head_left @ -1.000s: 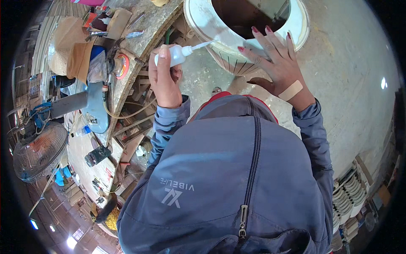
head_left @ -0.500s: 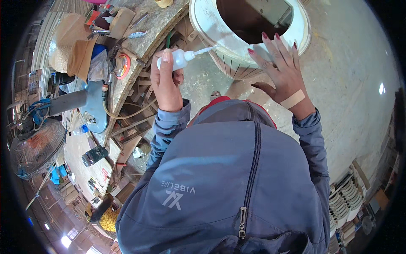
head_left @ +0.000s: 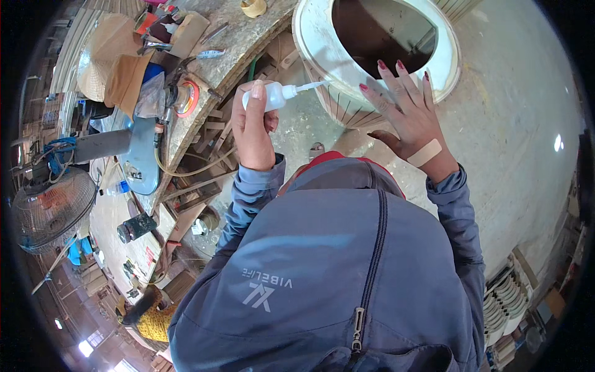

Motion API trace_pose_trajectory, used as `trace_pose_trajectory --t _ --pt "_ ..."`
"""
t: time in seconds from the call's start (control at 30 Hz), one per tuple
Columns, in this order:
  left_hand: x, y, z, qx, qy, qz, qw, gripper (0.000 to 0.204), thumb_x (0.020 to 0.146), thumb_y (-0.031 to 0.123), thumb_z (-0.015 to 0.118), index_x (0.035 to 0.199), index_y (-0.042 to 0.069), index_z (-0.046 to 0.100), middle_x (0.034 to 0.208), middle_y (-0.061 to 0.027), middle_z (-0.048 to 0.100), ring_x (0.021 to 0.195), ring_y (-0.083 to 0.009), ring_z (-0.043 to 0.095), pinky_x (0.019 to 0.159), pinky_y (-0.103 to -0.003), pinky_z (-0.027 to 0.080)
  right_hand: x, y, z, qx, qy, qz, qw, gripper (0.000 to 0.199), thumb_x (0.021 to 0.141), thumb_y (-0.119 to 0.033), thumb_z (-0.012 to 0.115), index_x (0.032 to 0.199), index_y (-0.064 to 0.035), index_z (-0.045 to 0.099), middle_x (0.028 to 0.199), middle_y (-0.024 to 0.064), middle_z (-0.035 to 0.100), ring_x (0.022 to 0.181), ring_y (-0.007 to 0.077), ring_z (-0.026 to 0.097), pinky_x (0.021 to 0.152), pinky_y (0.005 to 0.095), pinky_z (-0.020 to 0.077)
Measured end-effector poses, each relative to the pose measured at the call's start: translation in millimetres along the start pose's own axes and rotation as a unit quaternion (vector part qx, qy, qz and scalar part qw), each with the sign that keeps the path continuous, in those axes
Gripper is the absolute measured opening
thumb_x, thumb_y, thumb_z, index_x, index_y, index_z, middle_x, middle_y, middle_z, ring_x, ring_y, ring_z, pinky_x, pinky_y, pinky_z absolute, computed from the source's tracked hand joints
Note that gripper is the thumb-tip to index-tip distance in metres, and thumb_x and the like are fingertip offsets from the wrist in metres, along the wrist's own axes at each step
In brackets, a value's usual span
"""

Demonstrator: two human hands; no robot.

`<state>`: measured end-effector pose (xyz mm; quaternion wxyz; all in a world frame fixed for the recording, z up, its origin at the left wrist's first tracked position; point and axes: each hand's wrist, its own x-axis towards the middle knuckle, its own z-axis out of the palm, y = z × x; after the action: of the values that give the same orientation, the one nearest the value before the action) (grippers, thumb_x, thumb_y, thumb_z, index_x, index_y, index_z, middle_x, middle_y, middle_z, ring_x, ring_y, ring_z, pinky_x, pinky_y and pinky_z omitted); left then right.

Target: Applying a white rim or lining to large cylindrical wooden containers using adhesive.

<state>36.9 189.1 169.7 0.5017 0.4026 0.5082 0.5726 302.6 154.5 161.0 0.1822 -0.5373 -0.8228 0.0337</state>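
we see pale lettering (head_left: 268, 278) on the jacket (head_left: 322, 248). left hand (head_left: 255, 121) has the bottle (head_left: 268, 97) gripped, nozzle (head_left: 308, 86) by the drum (head_left: 315, 37) rim, contact unclear. right hand (head_left: 408, 115) is spread wide over that rim. bench (head_left: 245, 40) edge runs left, floor (head_left: 508, 118) stretches right.

Relative to the earlier views, the whole scene turns slightly clockwise: the white drum (head_left: 315, 40) lies lower and farther right, exposing more of its opening, while the fan (head_left: 52, 211) sits higher. The left hand (head_left: 253, 124), white bottle (head_left: 273, 97) and right hand (head_left: 409, 121) appear lower; the beige ring (head_left: 254, 10) shows more fully.
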Motion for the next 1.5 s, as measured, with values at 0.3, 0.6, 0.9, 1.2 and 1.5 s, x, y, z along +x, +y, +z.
trace_pose_trajectory --t 0.3,0.6,0.9,1.2,1.5 --pt "0.7 1.8 -2.9 0.009 -0.03 -0.03 0.999 0.034 0.104 0.036 0.053 0.11 0.005 0.063 0.077 0.0014 0.056 0.063 -0.0042 0.045 0.054 -0.021 0.032 -2.4 -3.9 -3.0 -0.025 -0.011 -0.021 0.999 0.083 0.069 -0.038 0.083 0.145 -0.0373 0.049 0.161 0.0052 0.031 0.149 0.031 0.026 0.12 0.0608 0.0129" --pt "-7.1 3.5 14.9 0.031 -0.147 -0.048 0.987 0.031 0.1 0.028 0.06 0.122 0.006 0.06 0.087 0.0019 0.06 0.068 -0.0038 0.047 0.06 -0.019 0.038 0.3 46.4 6.3 -0.022 0.084 0.061 0.994 0.066 0.078 -0.034 0.079 0.14 -0.0307 0.056 0.154 0.0103 0.042 0.144 0.0371 0.034 0.118 0.0587 0.0184" --pt "1.1 -1.4 36.1 0.117 -0.164 0.059 0.978 0.024 0.096 0.019 0.068 0.107 0.0 0.058 0.092 -0.0023 0.062 0.08 -0.0076 0.055 0.073 -0.023 0.045 32.7 68.3 29.8 -0.058 0.124 0.114 0.984 0.031 0.095 -0.043 0.059 0.103 -0.0173 0.076 0.103 0.0059 0.074 0.117 0.0256 0.061 0.116 0.0556 0.0247" --pt "-0.9 -0.3 46.6 0.167 -0.155 0.119 0.966 0.025 0.093 0.022 0.072 0.099 0.001 0.059 0.083 -0.0019 0.06 0.076 -0.007 0.052 0.068 -0.023 0.043 32.2 70.3 34.0 -0.062 0.168 0.118 0.977 0.031 0.093 -0.043 0.062 0.103 -0.0163 0.076 0.104 0.0093 0.073 0.113 0.0269 0.063 0.114 0.0531 0.0284" --pt "-1.4 2.0 49.0 0.168 -0.155 0.127 0.965 0.025 0.093 0.022 0.072 0.099 0.001 0.059 0.082 -0.0014 0.06 0.074 -0.0069 0.052 0.066 -0.023 0.043 32.7 70.2 34.5 -0.058 0.172 0.117 0.976 0.03 0.093 -0.041 0.062 0.101 -0.0166 0.076 0.103 0.0097 0.074 0.113 0.0265 0.064 0.114 0.0528 0.0284"
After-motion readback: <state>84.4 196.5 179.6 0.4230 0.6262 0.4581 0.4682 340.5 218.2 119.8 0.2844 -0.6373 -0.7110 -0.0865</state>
